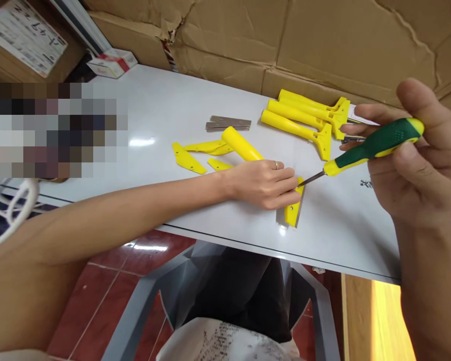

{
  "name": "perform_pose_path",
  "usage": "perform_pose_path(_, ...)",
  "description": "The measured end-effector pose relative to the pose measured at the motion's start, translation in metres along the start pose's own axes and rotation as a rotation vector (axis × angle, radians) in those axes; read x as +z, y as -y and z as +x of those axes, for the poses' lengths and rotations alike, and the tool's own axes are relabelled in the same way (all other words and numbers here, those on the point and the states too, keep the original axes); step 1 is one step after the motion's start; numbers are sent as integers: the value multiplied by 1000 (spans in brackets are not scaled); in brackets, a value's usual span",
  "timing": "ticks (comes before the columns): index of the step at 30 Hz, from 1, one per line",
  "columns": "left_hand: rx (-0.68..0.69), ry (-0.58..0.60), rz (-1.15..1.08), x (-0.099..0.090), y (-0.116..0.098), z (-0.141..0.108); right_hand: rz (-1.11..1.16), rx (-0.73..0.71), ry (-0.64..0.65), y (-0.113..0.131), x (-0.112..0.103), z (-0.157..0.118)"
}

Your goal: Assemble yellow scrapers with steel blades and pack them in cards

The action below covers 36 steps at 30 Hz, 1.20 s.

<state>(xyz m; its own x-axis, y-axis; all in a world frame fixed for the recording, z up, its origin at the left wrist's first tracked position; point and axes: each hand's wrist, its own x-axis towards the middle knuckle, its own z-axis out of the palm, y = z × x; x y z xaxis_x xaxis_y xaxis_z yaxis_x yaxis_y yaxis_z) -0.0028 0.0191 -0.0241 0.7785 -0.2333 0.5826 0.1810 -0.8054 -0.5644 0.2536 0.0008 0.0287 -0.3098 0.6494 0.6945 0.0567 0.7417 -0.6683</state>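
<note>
My left hand (265,184) is closed over a yellow scraper (244,144) that lies on the white table. The scraper's handle sticks out behind the fingers, and its head with a metal blade shows past the fingertips. A green and yellow screwdriver (385,145) is in my right hand (424,165), gripped between thumb and fingers. Its metal shaft slants down to the left, the tip at the scraper head beside my left fingers. Whether the tip sits in a screw is hidden.
Several yellow scrapers (293,125) lie at the back. Thin metal blades (228,123) and loose yellow plates (188,158) are left of them. A cardboard wall (225,45) borders the table's far side. A small white and red box (111,62) stands at the back left.
</note>
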Motion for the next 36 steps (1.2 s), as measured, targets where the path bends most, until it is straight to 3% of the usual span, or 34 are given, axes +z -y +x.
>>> perform_pose_path(3,5,42,-10,0,1,-1,2,6,58,4,-5,0)
perform_pose_path(12,29,33,-33,-1,0,2,-204,-110,-135,8,3,-7)
perform_pose_path(16,38,47,-10,-2,0,1,-192,-111,-56,7,4,-6)
perform_pose_path(22,21,5,-9,-2,0,2,101,45,112,12,1,-4)
perform_pose_path(26,15,1,-17,-1,-1,2,-14,13,34,17,4,-7)
perform_pose_path(31,-8,-1,-15,1,-2,1,-28,-128,-89,4,9,-8)
perform_pose_path(36,-23,12,-9,2,-4,0,-56,-109,-182,0,16,-7)
